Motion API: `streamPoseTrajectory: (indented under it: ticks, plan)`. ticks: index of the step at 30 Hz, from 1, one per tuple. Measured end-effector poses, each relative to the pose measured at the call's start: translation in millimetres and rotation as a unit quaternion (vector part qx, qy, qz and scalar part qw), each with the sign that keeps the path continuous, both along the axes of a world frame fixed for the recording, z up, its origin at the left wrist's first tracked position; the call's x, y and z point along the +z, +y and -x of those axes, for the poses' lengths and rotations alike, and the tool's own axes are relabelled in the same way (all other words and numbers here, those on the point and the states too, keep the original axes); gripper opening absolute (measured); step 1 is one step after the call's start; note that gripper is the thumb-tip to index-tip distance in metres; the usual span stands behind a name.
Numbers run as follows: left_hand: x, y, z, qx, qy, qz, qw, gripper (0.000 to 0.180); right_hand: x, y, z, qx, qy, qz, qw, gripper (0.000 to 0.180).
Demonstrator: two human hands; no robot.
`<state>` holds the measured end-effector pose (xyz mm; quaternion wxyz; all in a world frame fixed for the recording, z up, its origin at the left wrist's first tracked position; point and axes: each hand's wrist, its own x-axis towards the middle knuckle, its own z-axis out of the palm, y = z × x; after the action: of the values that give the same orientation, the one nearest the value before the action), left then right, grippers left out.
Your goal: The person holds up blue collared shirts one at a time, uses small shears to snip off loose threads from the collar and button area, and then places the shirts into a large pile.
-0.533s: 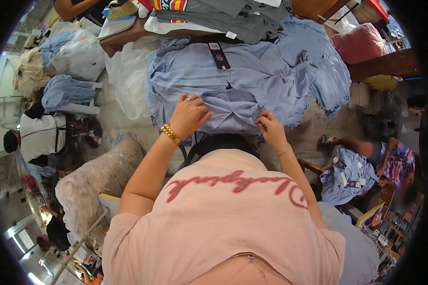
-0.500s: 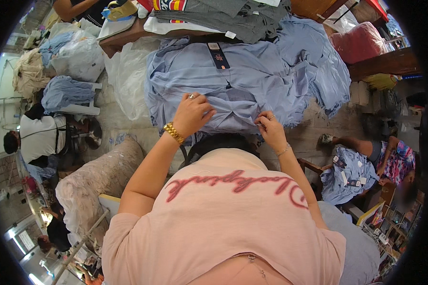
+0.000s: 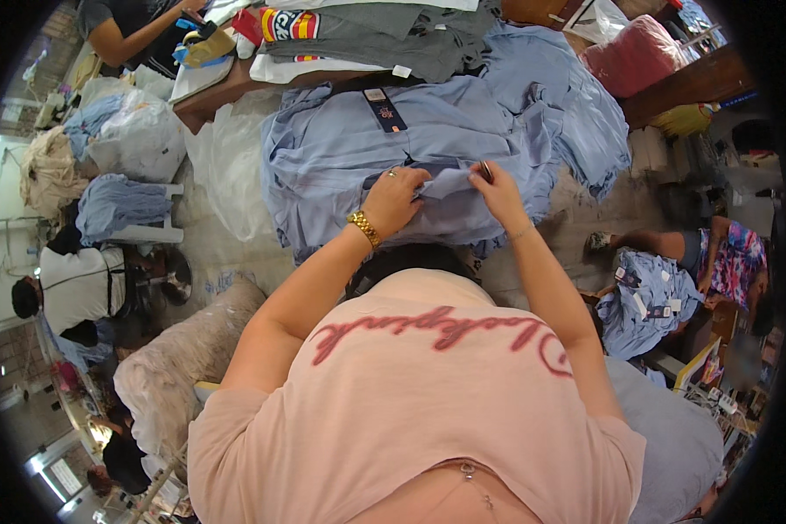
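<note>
A pile of light blue garments point(image 3: 463, 109) lies in front of me, with a dark hang tag point(image 3: 384, 110) on the top one. On its near side, my left hand point(image 3: 396, 194) is closed on the cloth. A raised fold point(image 3: 446, 184) of the garment stretches from it toward my right hand. My right hand point(image 3: 500, 196) is closed around a small dark tool point(image 3: 486, 171), whose kind is too small to make out. The tool is close to the right end of the fold; I cannot tell whether it touches the cloth.
Folded dark grey garments point(image 3: 384, 44) are stacked behind the pile. Clear plastic point(image 3: 233, 166) hangs at its left. A person point(image 3: 732, 262) sits on the right by more blue garments point(image 3: 642, 306); another person point(image 3: 83, 284) is at the left. A large wrapped bundle point(image 3: 179, 349) stands nearer on the left.
My left hand has moved right and gripped the garment, raising a fold. My right hand has moved slightly forward, and the small dark tool now shows in it. The whole view has shifted a little.
</note>
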<state>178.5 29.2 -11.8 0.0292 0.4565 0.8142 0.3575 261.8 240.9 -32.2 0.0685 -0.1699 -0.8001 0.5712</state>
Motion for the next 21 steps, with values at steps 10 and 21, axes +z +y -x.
streamPoseTrajectory:
  ticks: [10, 21]
  plan:
    - [1.6, 1.4, 52.9, -0.025, -0.388, -0.029, 0.921, 0.035, 14.2, 2.2, 65.8, -0.045, 0.056, -0.147, 0.987, 0.017]
    - [9.6, 36.2, 89.0, 0.017, -0.250, 0.102, 0.963, 0.014, -0.3, 10.5, 82.4, -0.103, 0.063, -0.219, 0.968, 0.019]
